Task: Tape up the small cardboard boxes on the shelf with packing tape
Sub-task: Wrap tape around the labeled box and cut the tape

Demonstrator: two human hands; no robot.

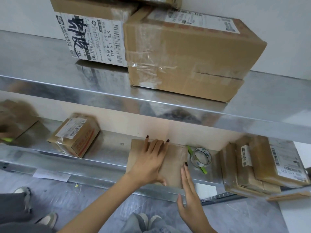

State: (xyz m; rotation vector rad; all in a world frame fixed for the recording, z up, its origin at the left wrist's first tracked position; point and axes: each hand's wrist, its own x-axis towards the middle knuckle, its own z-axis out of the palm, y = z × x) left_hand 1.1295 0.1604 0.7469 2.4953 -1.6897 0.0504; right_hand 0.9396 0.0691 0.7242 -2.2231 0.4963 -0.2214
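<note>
Your left hand (149, 158) lies flat on top of the small cardboard box (174, 165), fingers straight and spread, tips at its far edge. Your right hand (187, 195) is flat too, fingers together along the box's right side, seemingly touching it. The box sits on the lower metal shelf (104, 157), the packing tape roll (201, 156) just beside it

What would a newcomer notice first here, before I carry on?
The left hand lies flat on the small cardboard box in the middle of the lower shelf, with the right hand straight-fingered along the box's right edge. Just right of the box lies the tape roll. Above, a large taped carton sits on the upper shelf.
</note>
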